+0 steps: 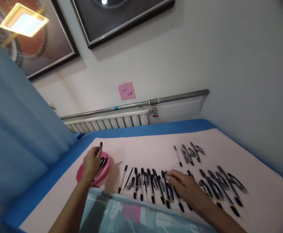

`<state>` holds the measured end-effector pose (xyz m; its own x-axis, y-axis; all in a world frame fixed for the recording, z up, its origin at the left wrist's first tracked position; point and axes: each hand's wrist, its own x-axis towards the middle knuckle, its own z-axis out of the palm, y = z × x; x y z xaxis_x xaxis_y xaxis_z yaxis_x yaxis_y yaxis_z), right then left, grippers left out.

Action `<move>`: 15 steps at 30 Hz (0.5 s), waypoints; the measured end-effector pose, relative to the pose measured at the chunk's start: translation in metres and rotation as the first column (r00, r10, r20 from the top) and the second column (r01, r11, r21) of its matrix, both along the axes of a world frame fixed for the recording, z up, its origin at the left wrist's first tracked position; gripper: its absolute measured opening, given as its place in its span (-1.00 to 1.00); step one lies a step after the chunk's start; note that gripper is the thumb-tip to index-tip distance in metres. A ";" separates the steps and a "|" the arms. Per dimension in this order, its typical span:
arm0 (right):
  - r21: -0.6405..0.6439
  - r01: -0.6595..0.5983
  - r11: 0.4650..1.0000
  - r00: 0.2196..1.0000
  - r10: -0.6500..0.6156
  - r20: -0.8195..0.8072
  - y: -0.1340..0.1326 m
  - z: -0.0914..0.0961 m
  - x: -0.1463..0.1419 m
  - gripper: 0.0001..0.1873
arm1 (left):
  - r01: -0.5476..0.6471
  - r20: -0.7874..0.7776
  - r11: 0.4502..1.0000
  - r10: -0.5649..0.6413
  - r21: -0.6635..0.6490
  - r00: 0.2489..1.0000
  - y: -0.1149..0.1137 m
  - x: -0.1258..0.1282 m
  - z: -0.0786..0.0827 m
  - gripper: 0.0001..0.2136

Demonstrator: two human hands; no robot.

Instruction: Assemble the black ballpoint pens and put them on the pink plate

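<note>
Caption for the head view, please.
Left hand holds a pen over a pink container; right hand touches the row of pens on a pink sheet.

Left hand and right hand are bare; teal-grey garment shows white print, pink patch.

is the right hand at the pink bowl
No, the right hand lies on the pen row; the left hand is at the pink bowl.

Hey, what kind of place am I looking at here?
Probably an ordinary indoor room used as a makeshift work spot: framed pictures hang on the wall, a radiator runs beneath them, and a pink-covered table holds rows of pens.
</note>
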<state>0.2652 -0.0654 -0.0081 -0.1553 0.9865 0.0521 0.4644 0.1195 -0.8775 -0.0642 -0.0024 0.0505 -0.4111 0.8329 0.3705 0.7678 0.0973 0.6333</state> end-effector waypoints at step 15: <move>0.105 -0.010 0.994 0.996 0.001 0.091 -0.004 -0.009 -0.006 -0.83 | 0.039 -0.349 0.958 -0.141 -0.283 0.926 0.021 0.001 -0.028 -0.64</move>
